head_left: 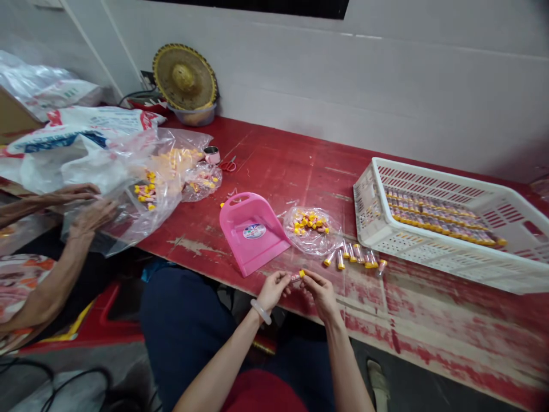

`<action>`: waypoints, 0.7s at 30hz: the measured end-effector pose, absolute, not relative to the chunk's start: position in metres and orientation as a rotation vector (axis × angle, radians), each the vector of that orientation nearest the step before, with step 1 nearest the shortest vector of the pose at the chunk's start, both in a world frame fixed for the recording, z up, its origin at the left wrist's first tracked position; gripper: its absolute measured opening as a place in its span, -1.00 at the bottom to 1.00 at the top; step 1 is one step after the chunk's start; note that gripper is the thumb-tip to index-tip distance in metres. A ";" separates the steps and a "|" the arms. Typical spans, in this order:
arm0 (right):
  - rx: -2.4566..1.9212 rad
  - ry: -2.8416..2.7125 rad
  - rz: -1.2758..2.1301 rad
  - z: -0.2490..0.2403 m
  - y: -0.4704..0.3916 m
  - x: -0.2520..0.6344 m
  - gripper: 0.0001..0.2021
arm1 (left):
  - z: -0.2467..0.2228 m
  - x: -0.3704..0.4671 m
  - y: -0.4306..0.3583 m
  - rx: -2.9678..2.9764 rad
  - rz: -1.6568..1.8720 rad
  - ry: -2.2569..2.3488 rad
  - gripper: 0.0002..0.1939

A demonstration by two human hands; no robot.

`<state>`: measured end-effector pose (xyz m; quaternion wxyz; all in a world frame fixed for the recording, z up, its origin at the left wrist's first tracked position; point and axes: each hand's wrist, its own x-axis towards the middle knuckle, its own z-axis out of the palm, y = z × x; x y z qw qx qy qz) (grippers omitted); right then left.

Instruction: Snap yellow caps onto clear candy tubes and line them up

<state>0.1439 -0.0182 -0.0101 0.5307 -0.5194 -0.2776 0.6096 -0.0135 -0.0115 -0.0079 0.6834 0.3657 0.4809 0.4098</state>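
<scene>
Left hand (273, 290) and right hand (321, 293) pinch opposite ends of one small tube (295, 277): pinkish printed body, yellow right end, near pink dustpan's (262, 249) lower-right corner.

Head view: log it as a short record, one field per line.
Left hand: holds one end of a small tube
Right hand: at the tube's yellow cap
Surface: worn red table
Beyond the hands: pink dustpan, then, right of it, clear bag of yellow-capped pieces
Loose tubes: small group near the basket
White basket: at right, rows of yellow-capped tubes inside
Co-worker's hands: at left, on clear plastic
</scene>
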 end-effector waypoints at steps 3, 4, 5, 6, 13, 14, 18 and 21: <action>-1.229 -0.662 1.441 -0.010 -0.017 0.145 -0.61 | -0.004 -0.013 -0.010 0.857 1.058 1.056 -0.55; -1.221 -0.654 1.437 -0.010 -0.017 0.145 -0.61 | -0.003 -0.013 -0.010 0.848 1.060 1.054 -0.55; -1.213 -0.646 1.434 -0.009 -0.017 0.145 -0.61 | -0.003 -0.013 -0.009 0.824 1.033 1.057 -0.54; -1.208 -0.640 1.430 -0.009 -0.017 0.145 -0.60 | -0.003 -0.013 -0.009 0.791 0.985 1.068 -0.52; -1.230 -0.596 1.469 -0.007 -0.019 0.144 -0.57 | -0.012 -0.011 -0.012 0.803 0.917 1.065 -0.49; -1.222 -0.586 1.475 -0.008 -0.019 0.144 -0.57 | -0.013 -0.011 -0.012 0.831 0.968 1.067 -0.52; -1.190 -0.577 1.496 -0.009 -0.018 0.145 -0.59 | -0.015 -0.012 -0.012 0.890 1.073 1.042 -0.60; -1.178 -0.576 1.503 -0.010 -0.018 0.144 -0.59 | -0.014 -0.014 -0.012 0.853 1.074 1.030 -0.61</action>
